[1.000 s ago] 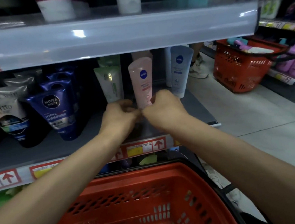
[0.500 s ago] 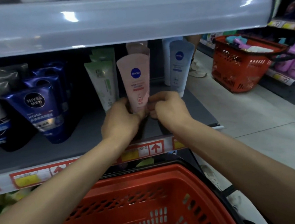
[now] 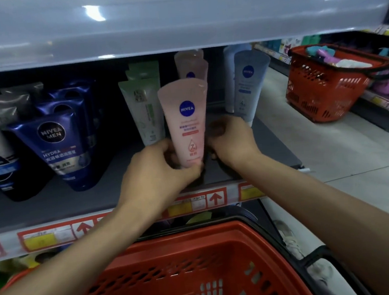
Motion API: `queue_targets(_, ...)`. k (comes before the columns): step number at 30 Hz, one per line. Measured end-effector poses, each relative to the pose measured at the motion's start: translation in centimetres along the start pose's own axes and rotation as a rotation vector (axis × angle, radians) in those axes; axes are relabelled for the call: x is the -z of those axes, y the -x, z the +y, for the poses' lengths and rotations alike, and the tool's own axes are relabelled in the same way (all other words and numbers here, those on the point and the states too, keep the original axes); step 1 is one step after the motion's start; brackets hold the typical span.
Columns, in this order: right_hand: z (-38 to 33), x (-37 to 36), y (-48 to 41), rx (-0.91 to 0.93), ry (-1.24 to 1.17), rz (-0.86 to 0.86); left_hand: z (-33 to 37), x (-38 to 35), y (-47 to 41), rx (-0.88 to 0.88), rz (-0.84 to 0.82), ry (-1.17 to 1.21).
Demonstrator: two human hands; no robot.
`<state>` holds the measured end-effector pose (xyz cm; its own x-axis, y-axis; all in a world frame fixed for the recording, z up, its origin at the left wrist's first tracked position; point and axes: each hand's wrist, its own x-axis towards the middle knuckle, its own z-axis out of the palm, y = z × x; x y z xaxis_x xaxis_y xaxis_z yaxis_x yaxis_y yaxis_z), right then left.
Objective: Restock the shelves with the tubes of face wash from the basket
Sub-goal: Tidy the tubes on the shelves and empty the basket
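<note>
Left hand (image 3: 159, 164) and right hand (image 3: 231, 139) grip pink tube (image 3: 186, 124) upright on grey shelf (image 3: 52, 202).

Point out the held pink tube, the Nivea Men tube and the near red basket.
pink tube (image 3: 187, 122), head view, front label.
Nivea Men tube (image 3: 57, 147), head view, front label.
near red basket (image 3: 167, 274), head view, slotted inner wall.

My left hand (image 3: 160, 166) grips the lower end of the pink tube (image 3: 187, 115), which stands upright, cap down, on the shelf (image 3: 52, 202). My right hand (image 3: 230, 139) holds its right side with curled fingers. Green tubes (image 3: 145, 109) stand just left, pale blue tubes (image 3: 249, 81) right. The red basket (image 3: 175, 266) sits below my forearms.
</note>
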<state>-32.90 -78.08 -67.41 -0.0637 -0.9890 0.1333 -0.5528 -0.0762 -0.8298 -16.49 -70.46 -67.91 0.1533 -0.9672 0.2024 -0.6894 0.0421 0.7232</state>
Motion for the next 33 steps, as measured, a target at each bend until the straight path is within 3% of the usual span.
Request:
queue_targets(8,-0.3,-1.6,-1.9,0.185,0.107,0.145,-1.2,0.5,0.8,-0.097,-0.031,0.042)
queue_targets(14,0.0,-2.7,-3.3,0.190,0.215,0.210,-1.5,0.4,0.4,-0.128,-0.061,0.068)
queue_targets(33,-0.1,-2.6,-2.7,0.203,0.162,0.166,-1.0,0.3,0.0,-0.077,-0.100,0.091)
